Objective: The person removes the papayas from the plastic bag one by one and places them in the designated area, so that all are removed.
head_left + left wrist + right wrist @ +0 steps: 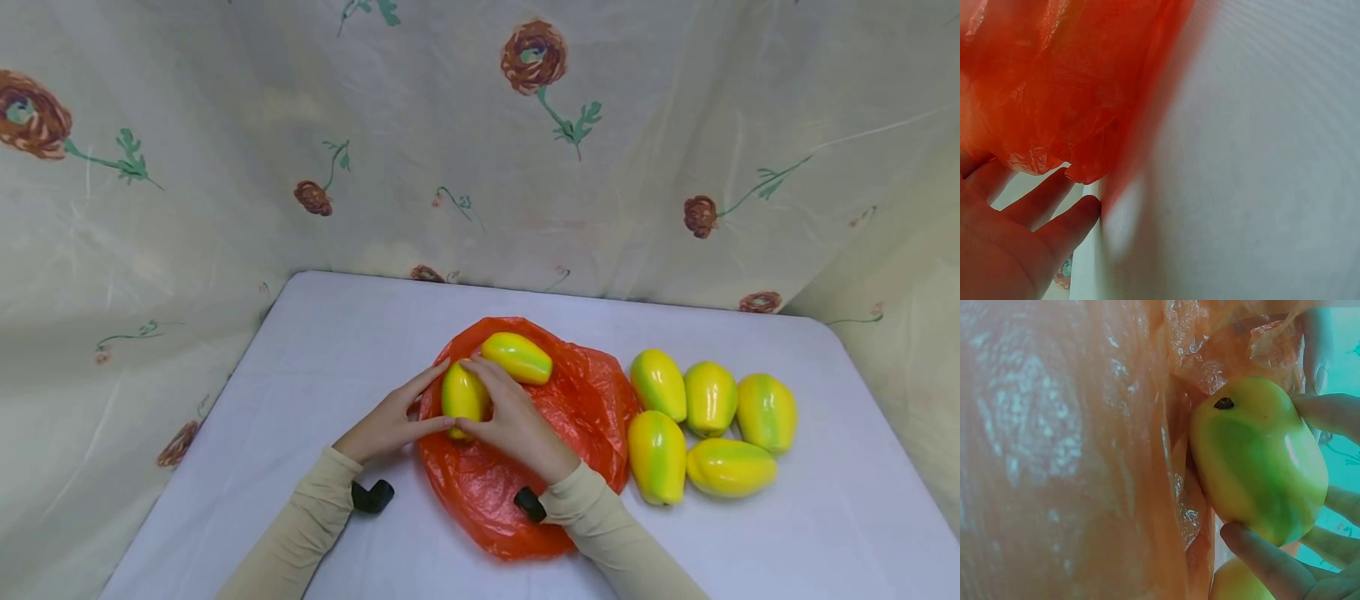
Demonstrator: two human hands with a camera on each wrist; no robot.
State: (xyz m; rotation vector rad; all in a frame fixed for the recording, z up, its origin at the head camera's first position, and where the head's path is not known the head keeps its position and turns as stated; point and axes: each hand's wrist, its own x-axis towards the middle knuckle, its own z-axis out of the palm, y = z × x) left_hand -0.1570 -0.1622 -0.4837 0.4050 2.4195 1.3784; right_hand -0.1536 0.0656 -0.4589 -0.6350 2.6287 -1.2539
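The person's right hand [517, 421] curls its thumb and fingers around a yellow-green fruit [462, 392], gripping it over the left part of the red plastic bag [581, 408] on the table [345, 333]. The left hand [386, 427] is spread, its fairly straight fingers touching the bag's left edge and its thumb reaching the fruit's near end. Beside the gripped fruit, a second fruit [517, 358] lies on the bag.

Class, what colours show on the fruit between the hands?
The fruit is yellow and green, clearest in the right wrist view.
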